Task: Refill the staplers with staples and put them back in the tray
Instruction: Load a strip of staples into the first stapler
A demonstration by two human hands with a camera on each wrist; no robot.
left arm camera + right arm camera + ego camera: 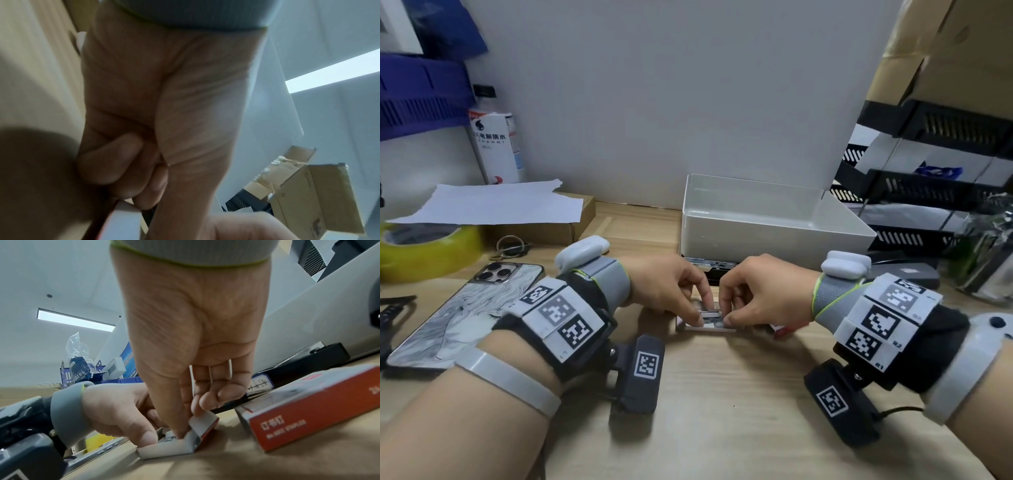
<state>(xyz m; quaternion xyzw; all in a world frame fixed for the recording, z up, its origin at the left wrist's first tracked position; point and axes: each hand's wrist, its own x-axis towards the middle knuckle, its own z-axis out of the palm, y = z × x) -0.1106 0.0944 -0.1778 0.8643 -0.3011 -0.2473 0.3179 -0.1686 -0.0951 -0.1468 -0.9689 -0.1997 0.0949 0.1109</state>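
A small open staple box (705, 328) lies on the wooden table (722, 411), with silvery staples showing inside. My left hand (702, 315) pinches its left end with thumb and forefinger. My right hand (726, 315) pinches its right end; in the right wrist view the right hand (189, 423) has its thumb inside the staple box (164, 449) and its fingers behind the raised flap. A black stapler (714, 270) lies just behind the hands, mostly hidden. The white tray (774, 226) stands behind it. In the left wrist view my left hand (139, 194) has its fingers curled.
The red staple box sleeve (308, 410) lies close to my right hand. A phone (469, 308), a yellow tape roll (428, 250), a paper sheet on a cardboard box (493, 205) and a bottle (494, 144) are on the left. Black file trays (928, 192) stand at the right.
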